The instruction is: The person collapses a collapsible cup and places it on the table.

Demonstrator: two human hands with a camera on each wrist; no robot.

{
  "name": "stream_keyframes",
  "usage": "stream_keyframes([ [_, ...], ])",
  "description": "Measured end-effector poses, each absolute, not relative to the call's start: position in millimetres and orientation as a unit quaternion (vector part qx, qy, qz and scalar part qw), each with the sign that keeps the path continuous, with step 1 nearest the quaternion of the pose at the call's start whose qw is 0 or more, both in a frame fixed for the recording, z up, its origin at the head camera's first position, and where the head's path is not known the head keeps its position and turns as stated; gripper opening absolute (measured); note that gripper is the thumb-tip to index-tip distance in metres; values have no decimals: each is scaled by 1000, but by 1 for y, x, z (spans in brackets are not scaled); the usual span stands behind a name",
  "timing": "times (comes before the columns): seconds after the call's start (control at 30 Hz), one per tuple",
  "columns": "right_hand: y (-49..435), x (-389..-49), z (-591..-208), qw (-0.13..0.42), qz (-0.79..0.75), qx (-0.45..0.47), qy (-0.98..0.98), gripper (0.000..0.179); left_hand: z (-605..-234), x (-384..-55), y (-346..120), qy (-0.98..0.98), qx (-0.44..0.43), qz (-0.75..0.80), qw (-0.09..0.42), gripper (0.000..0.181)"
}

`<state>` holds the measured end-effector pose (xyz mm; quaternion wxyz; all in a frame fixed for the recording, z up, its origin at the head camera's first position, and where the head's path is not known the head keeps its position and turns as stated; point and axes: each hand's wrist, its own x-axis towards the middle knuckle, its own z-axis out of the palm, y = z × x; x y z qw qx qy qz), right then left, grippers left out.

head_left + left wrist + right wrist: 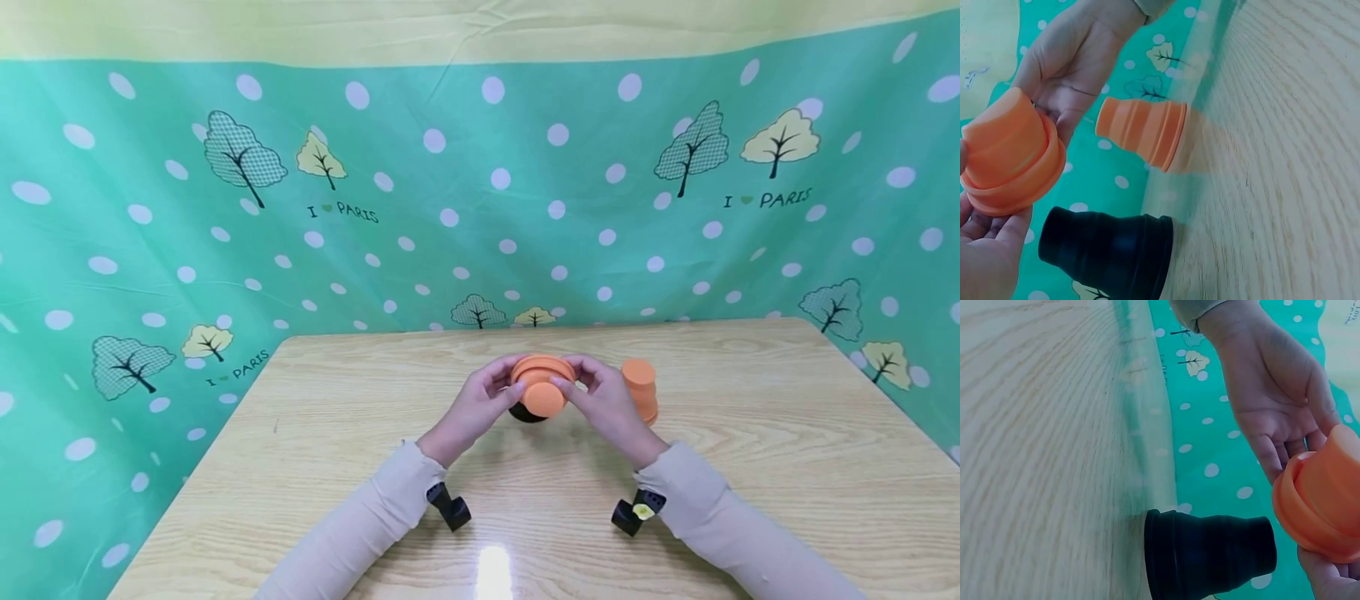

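Observation:
Both hands hold an orange collapsible cup [543, 400] upside down above the table, its wall partly folded into a wide rim. My left hand [480, 404] pinches its left side, thumb on the near wall and fingers behind the rim. On the opposite side my right hand [607, 408] grips it the same way. Just below and behind it, a black collapsible cup [1107, 253] stands upside down on the table, mostly hidden in the head view. Another orange cup [640, 390], extended and upside down, stands beyond the right hand.
The wooden table [360, 392] reaches back to a green dotted curtain [405, 217] with printed trees. A black wrist camera [450, 507] sits on the left sleeve, and another [633, 510] on the right one.

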<state>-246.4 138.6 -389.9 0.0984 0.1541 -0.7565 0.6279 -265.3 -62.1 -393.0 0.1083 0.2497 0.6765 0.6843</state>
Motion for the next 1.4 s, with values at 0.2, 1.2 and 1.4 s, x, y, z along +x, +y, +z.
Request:
stream_keyframes([
  [0.2,139,-246,-392,97,631,150,-755,27,-394,-266,-59,683,261,678,77,40],
  [1.2,140,-248,-396,15,657,132,-742,35,-372,-252,-58,723,229,651,18,31],
  [1.4,140,-249,-395,-13,667,138,-732,36,-371,-253,-61,729,210,651,16,31],
])
